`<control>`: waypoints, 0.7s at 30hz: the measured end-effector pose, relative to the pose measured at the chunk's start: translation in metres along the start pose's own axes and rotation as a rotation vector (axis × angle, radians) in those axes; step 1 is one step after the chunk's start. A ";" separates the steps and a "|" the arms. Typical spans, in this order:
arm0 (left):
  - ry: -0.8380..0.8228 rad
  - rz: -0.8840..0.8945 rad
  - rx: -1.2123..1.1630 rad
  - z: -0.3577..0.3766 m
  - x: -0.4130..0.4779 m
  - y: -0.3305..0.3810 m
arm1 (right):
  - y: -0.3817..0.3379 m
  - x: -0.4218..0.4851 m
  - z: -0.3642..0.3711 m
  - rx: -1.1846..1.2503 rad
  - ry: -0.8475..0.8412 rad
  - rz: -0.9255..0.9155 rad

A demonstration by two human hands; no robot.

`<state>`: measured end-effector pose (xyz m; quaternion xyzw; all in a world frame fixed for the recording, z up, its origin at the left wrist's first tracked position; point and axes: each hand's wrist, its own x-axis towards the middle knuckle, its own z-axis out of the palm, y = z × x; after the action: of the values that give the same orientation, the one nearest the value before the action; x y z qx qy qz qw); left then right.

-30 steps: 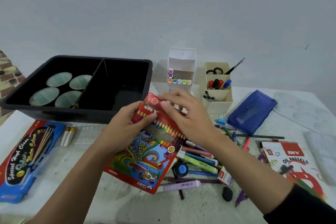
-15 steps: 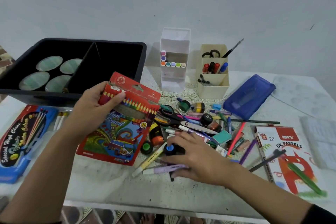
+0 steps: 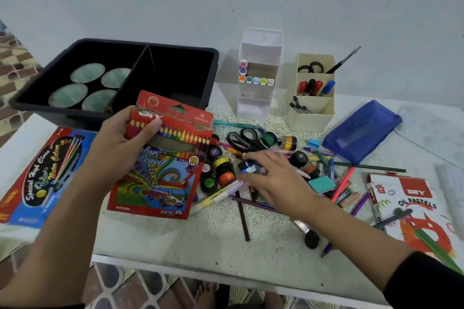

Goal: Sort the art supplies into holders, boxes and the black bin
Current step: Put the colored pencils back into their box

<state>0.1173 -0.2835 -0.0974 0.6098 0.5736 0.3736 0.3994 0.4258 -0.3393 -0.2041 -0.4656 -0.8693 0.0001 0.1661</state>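
Note:
My left hand [image 3: 118,143] grips the top left corner of a red colour pencil box [image 3: 163,178], holding it tilted above the table in front of the black bin [image 3: 150,43]. My right hand [image 3: 278,180] reaches into the pile of loose supplies, its fingers curled round a small dark paint jar with a blue cap [image 3: 247,167]. More paint jars [image 3: 217,165], black scissors [image 3: 244,138], markers and pencils lie scattered around that hand. A white tiered holder [image 3: 259,42] and a beige holder [image 3: 311,118] stand at the back.
Four round palettes [image 3: 86,73] sit in the bin's left compartment. A watercolour pack [image 3: 42,178] lies at the left, a blue pouch [image 3: 361,130] and an oil pastels box [image 3: 406,198] at the right. The table's front edge [image 3: 226,267] is near me.
My right hand left the pencil box and dropped into the pile, then closed on the blue-capped jar. My left hand kept the box and shifted it slightly left.

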 end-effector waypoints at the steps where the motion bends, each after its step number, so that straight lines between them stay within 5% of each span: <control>1: -0.001 -0.002 -0.005 0.001 -0.001 -0.001 | 0.003 0.003 0.000 0.016 0.010 0.020; 11: -0.063 0.018 -0.024 0.019 -0.006 -0.004 | 0.001 0.014 0.007 -0.037 0.166 0.132; 21: -0.043 0.044 -0.042 0.011 -0.004 -0.003 | -0.009 0.010 0.001 -0.032 0.001 0.211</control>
<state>0.1265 -0.2881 -0.1045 0.6218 0.5433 0.3809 0.4161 0.4133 -0.3358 -0.2008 -0.5570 -0.8153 0.0035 0.1582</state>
